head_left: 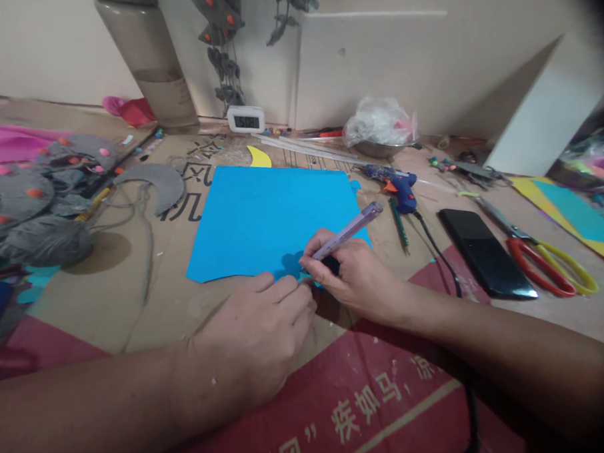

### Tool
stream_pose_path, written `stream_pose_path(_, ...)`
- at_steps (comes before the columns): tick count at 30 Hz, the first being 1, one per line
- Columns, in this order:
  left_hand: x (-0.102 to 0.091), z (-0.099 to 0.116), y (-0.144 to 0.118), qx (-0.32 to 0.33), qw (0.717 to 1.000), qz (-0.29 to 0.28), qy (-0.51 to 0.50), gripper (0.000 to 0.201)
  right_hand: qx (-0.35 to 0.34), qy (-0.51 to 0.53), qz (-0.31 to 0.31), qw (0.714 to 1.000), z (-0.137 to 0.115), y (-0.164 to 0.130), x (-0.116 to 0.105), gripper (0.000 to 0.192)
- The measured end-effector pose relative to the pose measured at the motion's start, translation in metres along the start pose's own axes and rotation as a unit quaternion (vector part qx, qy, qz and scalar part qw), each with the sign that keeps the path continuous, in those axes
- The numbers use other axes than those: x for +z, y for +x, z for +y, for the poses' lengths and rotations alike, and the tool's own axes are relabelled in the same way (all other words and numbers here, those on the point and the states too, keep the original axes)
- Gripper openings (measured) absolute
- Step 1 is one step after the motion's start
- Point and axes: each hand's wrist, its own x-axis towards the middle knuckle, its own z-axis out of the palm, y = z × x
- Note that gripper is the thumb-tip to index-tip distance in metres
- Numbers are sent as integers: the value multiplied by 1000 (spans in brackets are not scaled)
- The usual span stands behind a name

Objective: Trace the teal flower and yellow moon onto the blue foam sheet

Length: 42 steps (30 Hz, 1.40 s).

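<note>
- A blue sheet (271,214) lies flat at the centre of the frame on the cardboard-covered worktop (134,287).
- The right hand (351,274) is clamped on a lilac pen (349,230), tip at the sheet's lower edge.
- The left hand (259,335), fingers drawn together, presses that edge; what they pinch is hidden.
- Right of centre: a blue glue gun (397,185), a black phone (486,252), scissors (544,259).
</note>
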Motion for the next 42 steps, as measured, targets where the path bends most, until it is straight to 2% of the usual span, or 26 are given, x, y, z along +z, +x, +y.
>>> stream_pose_path(5, -1, 0, 1, 2, 1000, -11, 2, 22, 9, -5, -6, 1000, -1, 1, -1, 25)
stream_pose_path(12, 2, 1, -1, 1, 1000, 5, -2, 22, 49, -30, -15, 998, -3, 2, -1, 27)
stream_pose_path(23, 3, -1, -1, 6, 1000, 7, 8, 26, 94, 3, -11, 996, -4, 5, 0, 23)
stream_pose_path(32, -2, -2, 1, 9, 1000, -3, 6, 29, 115, -23, -37, 992, -10, 12, -5, 23)
stream_pose_path(42, 1, 0, -2, 2, 1000, 4, 4, 29, 89, -34, -25, 995, -10, 12, -3, 24)
